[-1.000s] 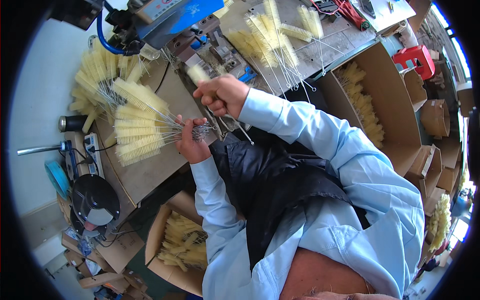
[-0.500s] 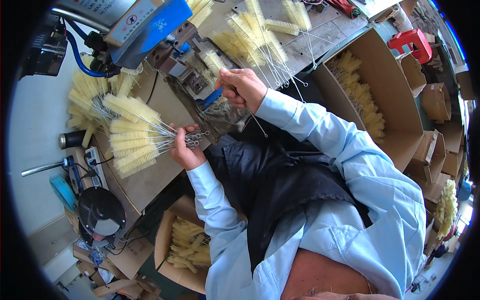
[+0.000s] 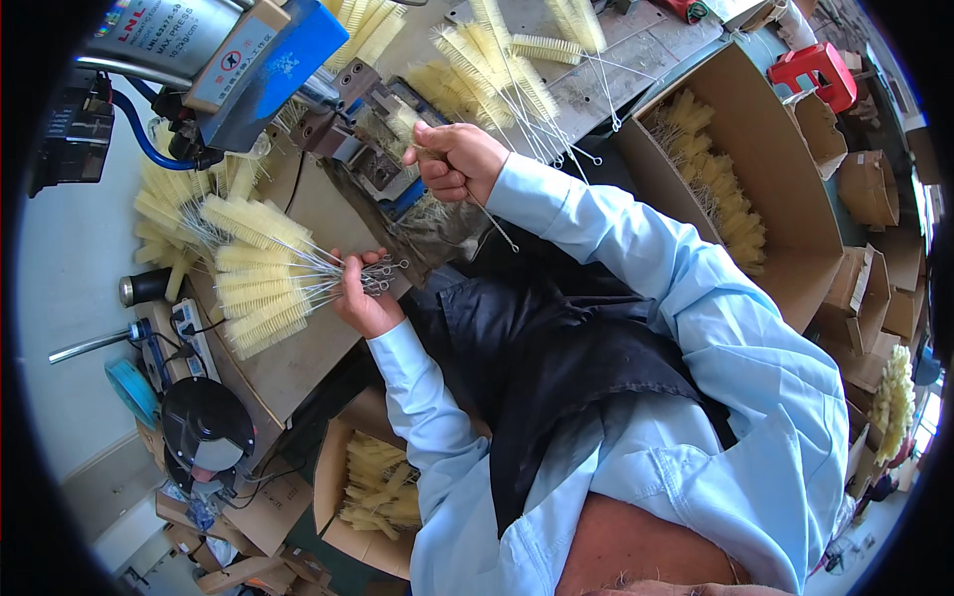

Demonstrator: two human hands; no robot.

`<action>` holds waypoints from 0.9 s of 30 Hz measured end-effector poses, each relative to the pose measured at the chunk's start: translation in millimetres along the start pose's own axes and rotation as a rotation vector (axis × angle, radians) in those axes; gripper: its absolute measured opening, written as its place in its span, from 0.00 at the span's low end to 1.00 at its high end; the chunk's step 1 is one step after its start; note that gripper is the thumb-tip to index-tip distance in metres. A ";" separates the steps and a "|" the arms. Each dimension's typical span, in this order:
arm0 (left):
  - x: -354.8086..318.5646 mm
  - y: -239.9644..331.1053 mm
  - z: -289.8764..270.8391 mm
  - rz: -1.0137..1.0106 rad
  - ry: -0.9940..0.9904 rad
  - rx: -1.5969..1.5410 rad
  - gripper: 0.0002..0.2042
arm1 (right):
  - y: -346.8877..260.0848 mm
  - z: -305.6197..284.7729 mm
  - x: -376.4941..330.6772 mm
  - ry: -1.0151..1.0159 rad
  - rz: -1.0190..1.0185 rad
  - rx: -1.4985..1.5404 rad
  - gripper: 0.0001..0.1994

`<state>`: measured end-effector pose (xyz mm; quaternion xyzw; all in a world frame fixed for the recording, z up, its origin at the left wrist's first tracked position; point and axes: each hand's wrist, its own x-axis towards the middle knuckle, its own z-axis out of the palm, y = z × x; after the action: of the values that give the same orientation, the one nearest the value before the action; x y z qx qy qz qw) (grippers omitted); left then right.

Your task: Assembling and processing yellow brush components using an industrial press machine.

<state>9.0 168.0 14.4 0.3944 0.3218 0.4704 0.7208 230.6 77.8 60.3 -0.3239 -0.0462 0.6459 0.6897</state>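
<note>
The table [image 3: 298, 363] ran from near left to far right, crowded with work. At its far left stood a press machine [image 3: 229, 60] with a blue cover, its small metal jaws facing the person. To the right sat a large cardboard box [image 3: 785, 268] holding yellow brushes, and another open box [image 3: 343, 517] of them lay near the floor below the table edge. More loose brushes [image 3: 517, 60] with long wire stems were spread across the far side of the table.

The left hand [image 3: 363, 298] was clenched around the twisted wire stems of a fanned bundle of brushes [image 3: 258, 283], whose yellow bristle heads pointed left over the table. The right hand [image 3: 457, 159] was closed on a single brush [image 3: 405, 121], its bristle head at the machine's jaws and its thin wire stem trailing down to the right of the wrist.

To do this step well, it seemed best to feed the single brush straight into the jaws, holding it close behind the bristles so the thin wire did not bend, with fingertips kept outside the clamping parts. The left grip should have kept the bundle's stems tight and level so none slipped out or tangled with the trailing wire.
</note>
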 end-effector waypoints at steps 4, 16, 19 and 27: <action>0.9 -3.6 -1.5 0.007 -0.009 -0.006 0.20 | -3.9 2.0 -5.2 0.020 -0.006 -0.063 0.20; 2.4 -4.1 -8.8 -0.037 -0.048 -0.167 0.19 | -76.3 -43.0 -7.1 0.652 -0.784 -1.080 0.24; -2.6 -1.3 -9.7 -0.007 -0.044 -0.156 0.20 | -69.5 -27.0 -8.0 0.808 -1.287 -1.381 0.24; -39.7 -6.7 2.0 0.058 -0.144 0.193 0.20 | 31.7 70.2 -7.9 0.032 -0.943 -1.249 0.14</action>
<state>-0.4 128.8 13.1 0.5036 0.3015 0.4283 0.6870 168.2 96.3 102.2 -0.6073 -0.5239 0.1345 0.5819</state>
